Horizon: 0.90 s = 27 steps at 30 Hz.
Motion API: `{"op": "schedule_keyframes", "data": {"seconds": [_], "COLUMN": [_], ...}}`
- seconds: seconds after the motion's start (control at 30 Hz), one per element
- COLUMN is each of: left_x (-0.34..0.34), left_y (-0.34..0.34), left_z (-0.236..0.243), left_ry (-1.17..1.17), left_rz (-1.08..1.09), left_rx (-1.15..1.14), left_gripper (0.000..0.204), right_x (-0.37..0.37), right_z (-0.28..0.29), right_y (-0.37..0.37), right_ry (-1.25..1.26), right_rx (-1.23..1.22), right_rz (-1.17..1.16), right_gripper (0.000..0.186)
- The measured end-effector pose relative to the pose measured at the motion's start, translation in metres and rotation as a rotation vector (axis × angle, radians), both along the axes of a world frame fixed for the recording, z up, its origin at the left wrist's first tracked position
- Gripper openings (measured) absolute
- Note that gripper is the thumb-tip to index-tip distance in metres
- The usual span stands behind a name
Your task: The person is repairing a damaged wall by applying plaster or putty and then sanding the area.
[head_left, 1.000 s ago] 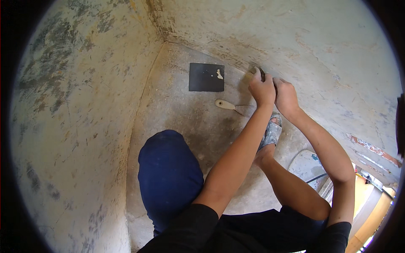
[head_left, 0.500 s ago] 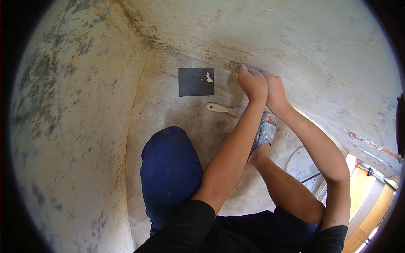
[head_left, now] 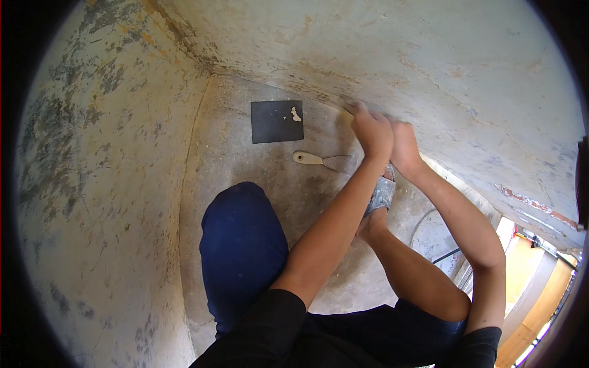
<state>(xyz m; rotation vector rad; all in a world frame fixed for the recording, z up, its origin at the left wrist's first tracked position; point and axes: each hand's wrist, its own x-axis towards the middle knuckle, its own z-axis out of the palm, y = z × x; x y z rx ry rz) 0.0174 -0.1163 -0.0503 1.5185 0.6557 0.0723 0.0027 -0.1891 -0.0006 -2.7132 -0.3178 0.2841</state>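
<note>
My left hand [head_left: 373, 134] and my right hand [head_left: 405, 146] are side by side, low against the scuffed wall [head_left: 478, 92] ahead. Both have their fingers curled. Between them and the wall shows the edge of a thin, flat, greyish thing [head_left: 348, 103]; the hands hide most of it, and I cannot make out its kind. To the left of my hands, a putty knife [head_left: 308, 158] with a pale handle lies on the floor. Beyond it lies a dark rectangular sheet [head_left: 270, 122] with whitish flecks at its right side.
A second wall [head_left: 110, 184], stained dark, rises on the left and meets the first in a corner. My sandalled foot [head_left: 381, 195] rests below my hands. A round pale lid-like shape [head_left: 429, 236] and wooden boards [head_left: 543, 294] are at the right.
My hands have shifted slightly downward along the wall, still together. The sheet and putty knife appear a little further left as the view moves.
</note>
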Motion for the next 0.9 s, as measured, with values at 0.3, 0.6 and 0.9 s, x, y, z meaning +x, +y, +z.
{"op": "schedule_keyframes", "data": {"seconds": [0.3,0.6,0.9], "left_x": [0.005,-0.003,-0.004], "left_y": [0.009,0.009,-0.001], "left_z": [0.014,0.027,-0.008], "left_ry": [-0.038,-0.002,-0.062], "left_rz": [0.102,0.005,-0.007], "left_rx": [-0.021,-0.020,0.054], "left_gripper": [0.020,0.022,0.034], "right_x": [0.001,-0.006,-0.007], "right_z": [0.003,0.008,0.000], "right_y": [0.008,-0.003,0.004], "right_ry": [-0.027,-0.005,0.005], "right_rx": [0.043,-0.108,-0.159], "right_rz": [-0.005,-0.073,-0.037], "right_gripper": [0.024,0.024,0.025]}}
